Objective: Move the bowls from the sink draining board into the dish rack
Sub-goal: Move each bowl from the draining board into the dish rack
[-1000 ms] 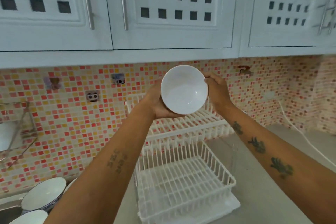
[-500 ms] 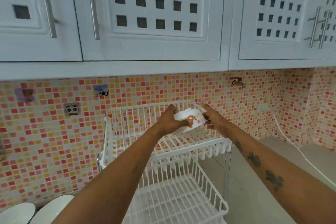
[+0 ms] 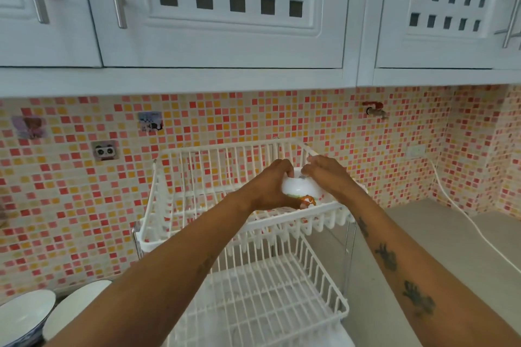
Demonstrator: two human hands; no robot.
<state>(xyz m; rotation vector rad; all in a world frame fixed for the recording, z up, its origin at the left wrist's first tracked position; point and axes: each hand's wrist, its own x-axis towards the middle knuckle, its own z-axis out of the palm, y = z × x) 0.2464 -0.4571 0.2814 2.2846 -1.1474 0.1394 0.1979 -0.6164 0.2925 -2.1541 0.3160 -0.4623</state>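
A small white bowl [image 3: 299, 188] with an orange pattern is turned upside down over the right part of the upper tier of the white wire dish rack [image 3: 197, 203]. My left hand [image 3: 270, 186] grips its left side and my right hand [image 3: 324, 175] its right side and base. Whether the bowl rests on the wires is hidden by my hands. Two more white bowls [image 3: 24, 315] [image 3: 73, 307] with blue outsides stand at the bottom left, partly cut off by the frame edge and my left forearm.
The rack's lower tier [image 3: 270, 304] holds nothing. A grey counter [image 3: 451, 262] extends to the right with a white cable [image 3: 462, 217] across it. White wall cupboards [image 3: 225, 8] hang close above. A small tap [image 3: 375, 110] sticks out of the mosaic wall.
The bowl went from being held up facing me, to tilted over the rack, to upside down low over the upper tier. Both hands stayed on it. My view has moved closer.
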